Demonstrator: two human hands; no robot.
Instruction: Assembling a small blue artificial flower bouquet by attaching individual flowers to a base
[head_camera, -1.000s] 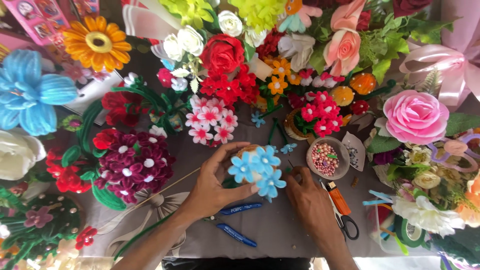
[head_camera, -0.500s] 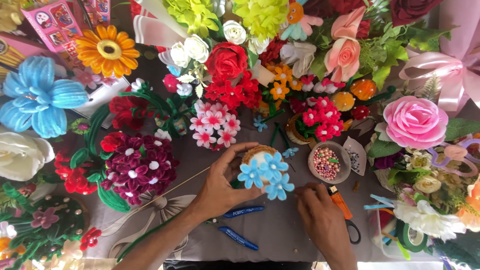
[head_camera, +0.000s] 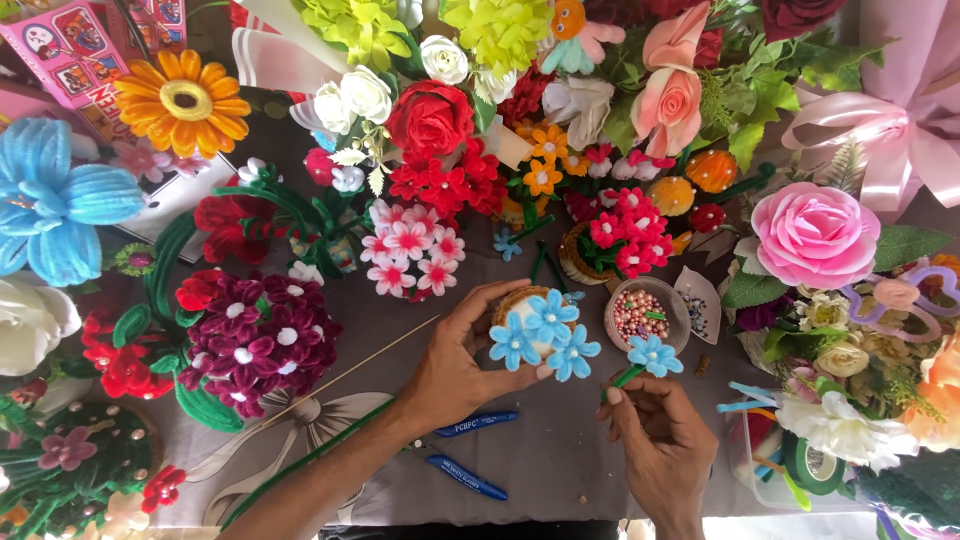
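Note:
My left hand (head_camera: 458, 362) grips a small round basket (head_camera: 517, 302) topped with three light blue pipe-cleaner flowers (head_camera: 543, 335), held just above the table. My right hand (head_camera: 660, 435) pinches the green stem of a single light blue flower (head_camera: 654, 355) next to the basket, on its right side. A small bowl of pink and pearl beads (head_camera: 642, 315) sits just behind that flower.
Handmade flowers crowd the table: a maroon bunch (head_camera: 255, 340), pink-white blossoms (head_camera: 408, 250), a red rose (head_camera: 430, 118), a big pink rose (head_camera: 812, 232), a blue bloom (head_camera: 50, 205). Two blue pens (head_camera: 470, 450), a thin wooden stick (head_camera: 350, 375) and green tape (head_camera: 812, 462) lie nearby.
My right hand has picked up a single blue flower and raised it beside the basket. The left hand keeps holding the basket, shifted slightly right.

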